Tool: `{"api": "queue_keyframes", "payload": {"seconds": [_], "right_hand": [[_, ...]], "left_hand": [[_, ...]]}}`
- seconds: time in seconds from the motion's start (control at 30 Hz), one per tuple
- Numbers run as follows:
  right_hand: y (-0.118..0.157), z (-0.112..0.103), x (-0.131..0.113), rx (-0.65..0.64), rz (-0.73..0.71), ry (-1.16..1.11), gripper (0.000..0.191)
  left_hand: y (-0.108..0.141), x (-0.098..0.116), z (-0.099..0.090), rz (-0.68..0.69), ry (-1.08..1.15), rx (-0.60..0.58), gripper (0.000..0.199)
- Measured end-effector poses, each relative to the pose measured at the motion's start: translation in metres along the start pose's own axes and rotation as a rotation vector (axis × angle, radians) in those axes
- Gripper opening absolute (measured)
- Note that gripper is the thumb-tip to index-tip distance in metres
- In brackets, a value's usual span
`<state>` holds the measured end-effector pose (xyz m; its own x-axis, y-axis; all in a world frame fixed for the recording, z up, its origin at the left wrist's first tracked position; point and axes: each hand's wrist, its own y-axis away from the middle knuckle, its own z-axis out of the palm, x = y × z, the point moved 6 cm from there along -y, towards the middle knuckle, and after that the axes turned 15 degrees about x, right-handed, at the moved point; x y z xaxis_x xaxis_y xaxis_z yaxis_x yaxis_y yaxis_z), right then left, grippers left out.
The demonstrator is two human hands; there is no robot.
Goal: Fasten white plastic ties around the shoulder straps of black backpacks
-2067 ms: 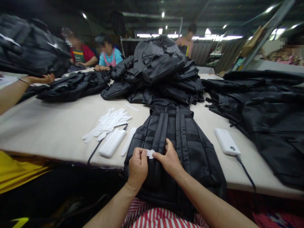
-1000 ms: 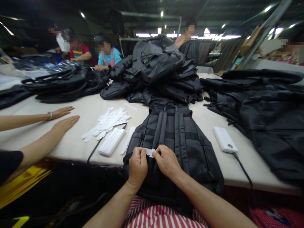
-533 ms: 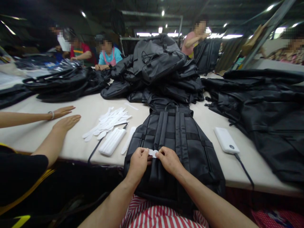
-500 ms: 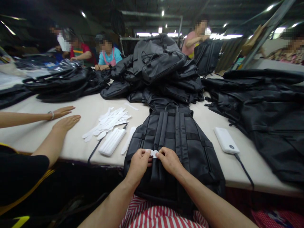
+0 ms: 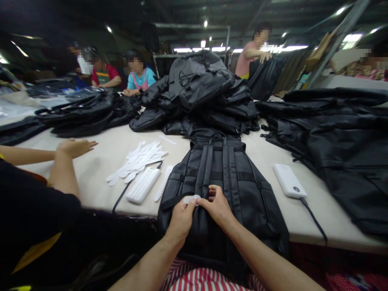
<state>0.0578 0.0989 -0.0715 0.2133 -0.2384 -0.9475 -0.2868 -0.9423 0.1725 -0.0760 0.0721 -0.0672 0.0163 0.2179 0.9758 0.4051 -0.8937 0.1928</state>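
Note:
A black backpack (image 5: 218, 173) lies on the table in front of me, its two shoulder straps facing up. Across the lower part of its left strap sits a small white strip (image 5: 188, 199) with rounded ends. My left hand (image 5: 179, 221) grips the strip and the strap, its thumb pressed on the strip's near side. Thumb and bent fingers of my right hand (image 5: 218, 207) close on the strip's right end, the thumb tips nearly touching. What lies under my fingers is hidden.
Loose white strips (image 5: 138, 161) lie piled left of the backpack, beside a white power bank (image 5: 144, 186) with a cable. Another power bank (image 5: 289, 180) is at right. Black bags are heaped behind (image 5: 200, 89) and at right (image 5: 357, 153). A co-worker's arms (image 5: 68, 161) reach in from the left.
My hands have drawn slightly closer around the white strip, and my right fingers have lifted and curled. The co-worker's hands at left have pulled together and risen off the table.

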Motion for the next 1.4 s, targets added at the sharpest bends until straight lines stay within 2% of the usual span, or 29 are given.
{"api": "queue_keyframes", "payload": {"seconds": [0.03,0.1,0.17,0.23,0.3,0.4,0.47,0.53,0.63,0.7,0.83,0.9,0.97,1.03,1.1,1.17,1.3,1.4], "right_hand": [[0.002,0.002,0.002,-0.046,0.093,-0.137,0.071],[0.006,0.007,0.001,-0.146,0.231,-0.377,0.066],[0.006,0.012,-0.002,-0.231,0.274,-0.505,0.049],[0.005,0.015,-0.005,-0.286,0.259,-0.534,0.03],[0.003,0.017,-0.008,-0.267,0.23,-0.527,0.022],[0.005,0.014,-0.015,-0.134,0.161,-0.537,0.018],[0.008,0.012,-0.022,-0.059,0.121,-0.546,0.015],[0.011,0.01,-0.028,-0.025,0.097,-0.531,0.014],[0.011,0.01,-0.034,-0.042,0.075,-0.47,0.014],[0.007,0.011,-0.034,-0.064,0.062,-0.397,0.017],[0.005,0.015,-0.033,-0.139,-0.02,-0.268,0.021],[0.007,0.016,-0.032,-0.188,-0.034,-0.332,0.024],[0.008,0.014,-0.029,-0.223,-0.018,-0.417,0.027],[0.007,0.013,-0.024,-0.269,0.01,-0.382,0.029],[0.005,0.013,-0.022,-0.313,0.018,-0.251,0.031],[0.002,0.015,-0.024,-0.312,-0.023,-0.143,0.033],[-0.004,0.022,-0.03,-0.245,-0.16,-0.089,0.039],[-0.013,0.021,-0.022,-0.296,-0.179,0.085,0.037]], "left_hand": [[0.001,0.0,0.001,-0.017,0.046,-0.022,0.033],[0.002,0.0,0.0,-0.052,0.085,-0.062,0.034],[0.0,0.002,-0.002,-0.045,0.06,-0.07,0.034],[-0.002,0.006,-0.005,-0.002,0.015,-0.055,0.033],[-0.003,0.01,-0.007,0.027,-0.022,-0.031,0.033],[-0.001,0.013,-0.008,0.027,-0.054,-0.002,0.036],[0.002,0.013,-0.007,-0.003,-0.056,-0.022,0.039],[0.004,0.014,-0.005,-0.035,-0.033,-0.084,0.04],[0.003,0.017,-0.005,-0.022,-0.015,-0.146,0.038],[0.0,0.019,-0.007,0.046,-0.045,-0.12,0.035],[-0.005,0.02,-0.013,0.223,-0.151,0.038,0.034],[-0.005,0.02,-0.013,0.304,-0.219,0.091,0.034],[-0.005,0.02,-0.01,0.35,-0.252,0.055,0.033],[-0.004,0.017,-0.005,0.346,-0.238,-0.041,0.031],[-0.003,0.015,-0.003,0.337,-0.215,-0.09,0.028],[-0.005,0.012,-0.003,0.341,-0.204,-0.071,0.026],[-0.009,0.005,0.002,0.286,-0.18,-0.053,0.022],[-0.006,0.006,0.001,0.205,-0.096,-0.107,0.019]]}}
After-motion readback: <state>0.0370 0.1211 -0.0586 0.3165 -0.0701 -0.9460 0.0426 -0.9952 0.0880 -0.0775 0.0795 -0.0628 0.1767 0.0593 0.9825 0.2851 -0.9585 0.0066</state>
